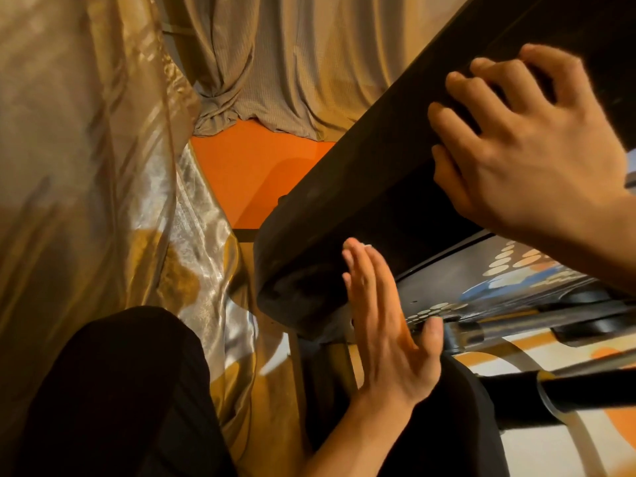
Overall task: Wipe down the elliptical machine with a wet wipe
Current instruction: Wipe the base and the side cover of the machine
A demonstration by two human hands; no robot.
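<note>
Filling the bottom of the view, two legs in black trousers (120, 390) sit nearest, one on the left and one lower right. Between them one left hand (382, 321) rises from a bare forearm, its grip flat and wide: four fingers straight and together, thumb out to the right, the palm side laid against the rounded end of the elliptical machine (344, 201). A small white sliver (367, 245) shows past the fingertips, too small to tell what it is. The machine's black body has its long axis running from lower left to upper right, and its blunt end points down-left toward the curtains. Under that body lies one dark panel (537, 270) printed with pale oval dots, and two dark bars (585, 390) cross the lower right, roughly level. Farther up the body, one right hand (526, 149) comes in from the right edge; its grip is hooked on the machine, fingers curled over the upper edge and the thumb against the side face below. Beyond the machine's end is a patch of orange floor (258, 173). One shiny gold curtain (86, 132) hangs along the left, and one grey-beige curtain (309, 63) drapes across the back, bunched where it meets the floor.
</note>
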